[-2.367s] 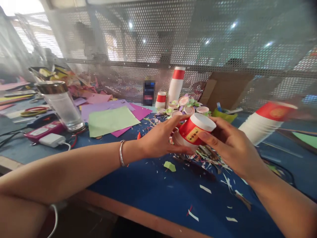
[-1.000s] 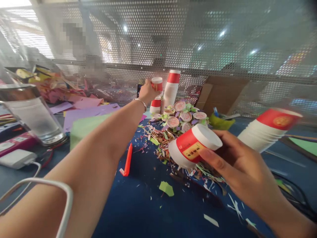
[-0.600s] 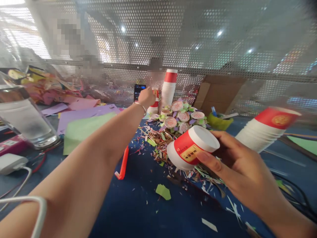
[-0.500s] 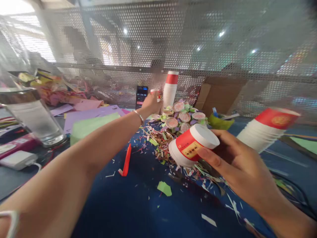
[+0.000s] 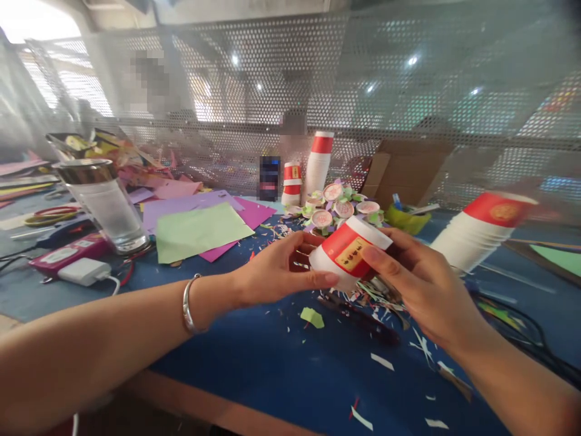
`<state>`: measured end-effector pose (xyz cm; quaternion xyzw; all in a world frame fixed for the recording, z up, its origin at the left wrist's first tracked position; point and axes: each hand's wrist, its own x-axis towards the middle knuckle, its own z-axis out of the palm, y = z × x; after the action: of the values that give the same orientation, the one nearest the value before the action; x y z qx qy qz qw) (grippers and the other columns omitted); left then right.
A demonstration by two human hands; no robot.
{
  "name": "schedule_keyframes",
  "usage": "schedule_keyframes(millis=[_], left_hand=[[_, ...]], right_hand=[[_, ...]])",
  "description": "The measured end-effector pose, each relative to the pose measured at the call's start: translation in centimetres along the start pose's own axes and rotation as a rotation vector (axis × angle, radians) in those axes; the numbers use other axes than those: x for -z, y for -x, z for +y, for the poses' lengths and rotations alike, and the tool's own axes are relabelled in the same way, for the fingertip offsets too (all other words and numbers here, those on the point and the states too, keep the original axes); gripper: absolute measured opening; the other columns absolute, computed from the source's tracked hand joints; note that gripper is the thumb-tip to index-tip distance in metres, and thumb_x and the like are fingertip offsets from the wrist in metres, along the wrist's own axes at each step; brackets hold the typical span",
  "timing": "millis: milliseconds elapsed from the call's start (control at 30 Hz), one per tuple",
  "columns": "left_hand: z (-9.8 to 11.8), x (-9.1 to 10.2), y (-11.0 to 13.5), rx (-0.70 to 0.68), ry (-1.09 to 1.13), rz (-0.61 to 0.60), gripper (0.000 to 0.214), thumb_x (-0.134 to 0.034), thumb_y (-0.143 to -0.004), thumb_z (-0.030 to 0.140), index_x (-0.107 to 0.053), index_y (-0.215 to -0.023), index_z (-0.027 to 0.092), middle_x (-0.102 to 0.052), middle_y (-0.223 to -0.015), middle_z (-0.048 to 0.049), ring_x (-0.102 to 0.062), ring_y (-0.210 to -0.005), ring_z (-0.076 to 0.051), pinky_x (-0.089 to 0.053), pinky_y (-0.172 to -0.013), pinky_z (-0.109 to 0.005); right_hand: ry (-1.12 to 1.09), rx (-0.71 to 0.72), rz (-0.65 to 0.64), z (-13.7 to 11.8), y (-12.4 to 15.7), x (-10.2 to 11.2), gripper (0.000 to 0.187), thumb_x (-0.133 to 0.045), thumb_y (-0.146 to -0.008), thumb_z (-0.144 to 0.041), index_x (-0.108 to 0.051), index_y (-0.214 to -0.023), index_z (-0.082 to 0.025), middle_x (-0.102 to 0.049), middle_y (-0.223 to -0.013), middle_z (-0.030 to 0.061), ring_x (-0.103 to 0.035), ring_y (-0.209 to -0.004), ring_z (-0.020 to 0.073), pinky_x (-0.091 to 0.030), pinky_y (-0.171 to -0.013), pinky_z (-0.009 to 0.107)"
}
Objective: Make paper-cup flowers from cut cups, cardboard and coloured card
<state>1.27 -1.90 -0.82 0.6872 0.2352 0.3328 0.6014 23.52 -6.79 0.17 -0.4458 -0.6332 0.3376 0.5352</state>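
The right hand's [image 5: 422,290] thumb and fingers [image 5: 384,265] are clamped on a paper cup [image 5: 347,251], with the thumb pressed on its red band. The left hand's [image 5: 276,272] fingers [image 5: 318,280] curl under the cup's white lower end with the thumb above, pinching it lightly.

The cup sits tilted between the two hands, in mid-air just above the blue table [image 5: 272,363], near the middle of the scene. Its red end points up and to the right. Whether it is one cup or several nested cannot be told, and its inside is hidden.

The step in hand looks like working at the cup's lower end while the right hand steadies it. Any next move calls for a gentle grip, since thin paper walls crush easily.

Paper scraps [image 5: 385,303] lie strewn on the table below the hands. Beyond them is a cluster of small paper flowers [image 5: 340,206].

- **Far cups:** a short pile [image 5: 292,181] and a tall pile [image 5: 320,160] stand at the far side, both nested and upright.
- **Right cups:** a long stack [image 5: 481,236] lies on its side to the right.
- **Bowl:** a green bowl [image 5: 403,219] between the flowers and that stack holds a few small tools, too blurred to name.
- **Box:** a cardboard box [image 5: 408,169] stands behind the bowl, its contents out of sight.
- **Glass:** a clear glass [image 5: 106,206] stands to the left. Whether it holds water cannot be told.
- **Sheet:** a green sheet [image 5: 200,230] lies beside the glass.
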Motion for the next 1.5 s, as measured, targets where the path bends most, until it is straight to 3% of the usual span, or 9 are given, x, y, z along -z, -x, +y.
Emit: schedule_keyframes(millis=[167, 433, 600, 867, 1033, 1200, 1300, 1400, 1500], left_hand=[[0.6, -0.5, 1.6, 0.047, 0.082, 0.075, 0.059, -0.09, -0.072, 0.035, -0.056, -0.117, 0.015, -0.068, -0.119, -0.0136, -0.068, -0.101, -0.024, -0.054, -0.089, -0.041], [0.1, -0.3, 2.1, 0.031, 0.296, 0.077, 0.066, -0.093, -0.065, 0.018, -0.054, -0.119, 0.018, -0.061, -0.122, -0.0087, -0.066, -0.102, -0.02, -0.056, -0.087, -0.036], [0.2, 0.2, 2.0, -0.072, 0.257, 0.153, 0.066, -0.092, -0.068, 0.02, -0.053, -0.121, 0.02, -0.059, -0.12, -0.0076, -0.063, -0.103, -0.02, -0.055, -0.088, -0.034], [-0.1, 1.8, 2.0, -0.222, -0.037, 0.118, 0.07, -0.092, -0.068, 0.025, -0.051, -0.125, 0.023, -0.059, -0.122, -0.0084, -0.062, -0.106, -0.022, -0.056, -0.091, -0.038], [0.6, 3.9, 1.9, -0.284, -0.166, 0.108, 0.069, -0.089, -0.071, 0.029, -0.052, -0.129, 0.021, -0.063, -0.117, -0.0087, -0.063, -0.105, -0.023, -0.055, -0.087, -0.036], [1.4, 6.2, 1.9, -0.355, -0.78, 0.242, 0.056, -0.077, -0.075, 0.023, -0.06, -0.129, 0.02, -0.065, -0.127, -0.0112, -0.059, -0.114, -0.027, -0.047, -0.097, -0.041], [1.2, 6.7, 1.3, -0.381, -1.117, 0.181, 0.06, -0.071, -0.069, 0.016, -0.064, -0.128, 0.022, -0.069, -0.128, -0.0094, -0.056, -0.12, -0.031, -0.038, -0.107, -0.048], [0.7, 6.9, 0.8, -0.382, -1.185, 0.079, 0.068, -0.067, -0.069, 0.014, -0.06, -0.136, 0.024, -0.066, -0.14, -0.0082, -0.056, -0.126, -0.032, -0.033, -0.112, -0.05], [0.7, 6.9, 0.7, -0.392, -1.195, 0.156, 0.076, -0.069, -0.073, 0.017, -0.052, -0.147, 0.024, -0.053, -0.155, -0.0102, -0.046, -0.138, -0.034, -0.029, -0.116, -0.051]], right_hand=[[-0.108, -0.069, -0.065, 0.2, 0.5, -0.4, 0.027, -0.075, -0.087, -0.049, -0.073, -0.11, -0.034, -0.075, -0.108, 0.0045, -0.072, -0.1, 0.0274, -0.062, -0.08, 0.039], [-0.104, -0.05, -0.079, 0.1, 0.6, -0.8, 0.027, -0.071, -0.09, -0.05, -0.073, -0.113, -0.036, -0.074, -0.113, 0.0043, -0.071, -0.1, 0.0264, -0.063, -0.082, 0.039], [-0.082, -0.037, -0.063, 0.1, 0.5, -0.7, 0.025, -0.069, -0.093, -0.047, -0.074, -0.114, -0.035, -0.073, -0.118, 0.0045, -0.071, -0.091, 0.0229, -0.062, -0.071, 0.034], [-0.166, -0.08, -0.101, 0.5, 0.6, -0.9, 0.03, -0.076, -0.088, -0.043, -0.073, -0.117, -0.034, -0.074, -0.116, 0.003, -0.07, -0.103, 0.0209, -0.061, -0.077, 0.028], [-0.163, -0.101, -0.015, 0.5, 0.0, -0.2, 0.021, -0.074, -0.088, -0.042, -0.074, -0.107, -0.032, -0.075, -0.112, 0.0027, -0.069, -0.09, 0.0201, -0.059, -0.069, 0.032], [-0.155, -0.109, 0.107, 0.3, -0.8, 0.6, 0.017, -0.073, -0.086, -0.037, -0.07, -0.1, -0.029, -0.074, -0.113, 0.0046, -0.07, -0.093, 0.0235, -0.057, -0.063, 0.033], [-0.129, -0.114, 0.082, 0.3, -0.7, 0.3, 0.024, -0.073, -0.085, -0.038, -0.068, -0.107, -0.028, -0.072, -0.118, 0.006, -0.07, -0.101, 0.0267, -0.059, -0.065, 0.035], [-0.122, -0.119, 0.039, 0.4, -0.3, -0.3, 0.031, -0.077, -0.083, -0.039, -0.066, -0.11, -0.028, -0.072, -0.118, 0.007, -0.069, -0.104, 0.0271, -0.061, -0.07, 0.037], [-0.106, -0.123, 0.012, 0.3, -0.1, -0.7, 0.034, -0.078, -0.083, -0.041, -0.065, -0.112, -0.029, -0.072, -0.117, 0.0079, -0.069, -0.107, 0.0279, -0.063, -0.075, 0.04]])
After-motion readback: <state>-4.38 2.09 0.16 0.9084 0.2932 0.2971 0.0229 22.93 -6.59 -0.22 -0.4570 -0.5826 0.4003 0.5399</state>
